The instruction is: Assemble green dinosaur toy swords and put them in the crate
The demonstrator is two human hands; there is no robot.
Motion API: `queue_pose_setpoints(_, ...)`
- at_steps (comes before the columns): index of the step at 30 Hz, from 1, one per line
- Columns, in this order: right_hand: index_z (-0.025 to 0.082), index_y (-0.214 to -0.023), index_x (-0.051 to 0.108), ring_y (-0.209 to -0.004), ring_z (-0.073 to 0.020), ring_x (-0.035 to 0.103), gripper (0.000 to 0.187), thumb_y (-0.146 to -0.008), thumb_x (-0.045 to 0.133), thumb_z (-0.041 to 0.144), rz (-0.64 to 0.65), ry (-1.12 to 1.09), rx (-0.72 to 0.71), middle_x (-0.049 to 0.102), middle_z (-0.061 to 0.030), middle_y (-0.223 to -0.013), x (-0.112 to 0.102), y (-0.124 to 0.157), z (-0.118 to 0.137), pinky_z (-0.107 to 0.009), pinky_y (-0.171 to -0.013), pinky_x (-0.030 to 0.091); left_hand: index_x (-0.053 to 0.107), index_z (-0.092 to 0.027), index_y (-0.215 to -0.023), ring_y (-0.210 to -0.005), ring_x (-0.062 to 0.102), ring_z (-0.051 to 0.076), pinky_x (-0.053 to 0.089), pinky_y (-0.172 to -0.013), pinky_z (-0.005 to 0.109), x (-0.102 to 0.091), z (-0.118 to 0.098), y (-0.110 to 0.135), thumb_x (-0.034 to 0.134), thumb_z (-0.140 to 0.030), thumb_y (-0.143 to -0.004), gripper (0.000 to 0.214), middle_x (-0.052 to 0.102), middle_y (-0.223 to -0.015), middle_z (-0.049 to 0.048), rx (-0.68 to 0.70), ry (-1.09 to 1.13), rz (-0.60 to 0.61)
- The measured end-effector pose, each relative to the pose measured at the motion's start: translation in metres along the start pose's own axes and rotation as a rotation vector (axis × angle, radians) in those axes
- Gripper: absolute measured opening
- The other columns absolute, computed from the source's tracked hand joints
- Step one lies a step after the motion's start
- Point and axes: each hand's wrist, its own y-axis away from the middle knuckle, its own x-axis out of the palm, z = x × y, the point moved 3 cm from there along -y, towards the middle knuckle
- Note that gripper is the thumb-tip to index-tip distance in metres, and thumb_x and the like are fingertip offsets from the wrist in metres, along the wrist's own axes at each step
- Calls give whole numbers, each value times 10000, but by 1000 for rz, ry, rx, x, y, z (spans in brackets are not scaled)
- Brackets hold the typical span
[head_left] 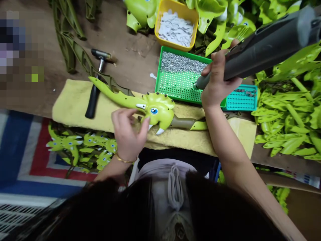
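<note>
A lime-green toy bow with a horned dinosaur head lies on a folded yellow cloth. It has a blue eye, white horns and a dark olive grip piece. My left hand is closed around the lower left side of the head, thumb and fingers on either side of it. A dark grey power screwdriver is in my right hand, fingers wrapped round its body. Its tip points down-left over a green perforated tray with many small silver screws along the back.
A hammer lies across the cloth's left part. Behind the tray stands a yellow bin of small white pieces. A teal tray holds small brown bits. Lime-green parts heap on the right; olive strips lie at back left.
</note>
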Motion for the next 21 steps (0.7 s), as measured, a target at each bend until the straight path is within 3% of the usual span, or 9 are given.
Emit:
queue_pose_setpoints(3,267,-1226,514,-565,-79,550,565,-874,421,699,52,90,-22,607,-18,-866,0,3,4,-277,-582,527,527,-162,-1102,-575,593,147,511,-484,297,0,25,6,680,-416,-802,422,593,-818,30,-497,348,221)
queue_pose_setpoints(6,280,-1192,504,-518,-83,525,579,-828,475,729,-42,95,-125,584,-12,-849,3,3,16,-291,-517,503,516,-176,-1019,-457,600,138,520,-417,267,8,24,5,706,-445,-767,415,584,-667,-35,-718,589,424)
queue_pose_setpoints(11,319,-1140,532,-475,-75,514,450,-838,556,651,-71,-45,-240,579,23,-856,-2,-1,55,-274,-448,449,495,-179,-951,-556,698,170,628,-555,315,8,14,-1,813,-404,-662,486,669,-736,-22,-825,748,431)
queue_pose_setpoints(15,377,-1125,579,-481,-40,494,268,-894,564,514,61,-204,-205,583,46,-882,-16,25,101,-227,-444,410,482,-190,-934,-520,684,167,617,-522,301,11,14,2,836,-416,-646,509,666,-689,-30,-819,804,372)
queue_pose_setpoints(18,420,-1182,528,-475,-64,489,360,-877,524,612,180,-103,-164,584,38,-867,-22,60,123,-237,-417,426,478,-195,-938,-509,674,167,604,-499,304,16,15,5,830,-415,-659,501,658,-684,-32,-788,815,372)
queue_pose_setpoints(21,458,-1252,440,-559,-114,570,461,-861,444,702,264,37,-162,580,26,-857,-24,86,124,-270,-463,502,477,-192,-945,-507,670,158,602,-500,298,19,16,5,823,-410,-667,495,653,-699,-34,-765,817,374)
